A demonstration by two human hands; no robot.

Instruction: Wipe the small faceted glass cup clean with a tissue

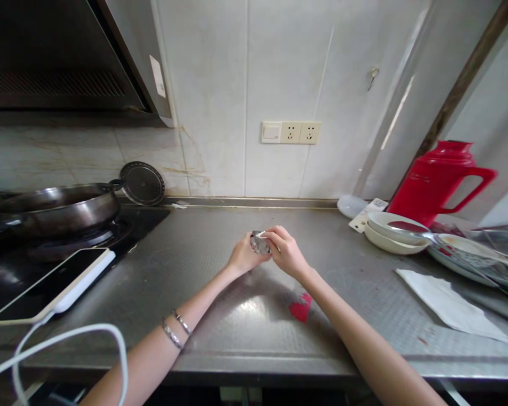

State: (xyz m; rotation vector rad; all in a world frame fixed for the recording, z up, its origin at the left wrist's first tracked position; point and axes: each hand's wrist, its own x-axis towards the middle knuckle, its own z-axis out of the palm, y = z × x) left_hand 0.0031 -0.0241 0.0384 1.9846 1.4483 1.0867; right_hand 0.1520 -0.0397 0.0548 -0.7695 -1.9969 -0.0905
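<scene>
In the middle of the counter, my left hand [242, 255] is wrapped round a small, round, silvery container [260, 244] whose top faces me. I cannot make out exactly what kind it is. Over its rim, the fingers of my right hand [287, 251] pinch a thin white stick [260, 233]. The stick's tip lies across the container's top, and the rest is hidden by my fingers. A red, jagged-edged scrap [300, 308] lies on the steel counter [211, 237] beside my right forearm.
To the left, a steel pan [63, 210] sits on the stove, with a phone [53, 285] and white cable [118, 344] in front. On the right are stacked bowls [395, 232], a red thermos jug [438, 180], a plate [465, 254] and a white paper napkin [449, 304].
</scene>
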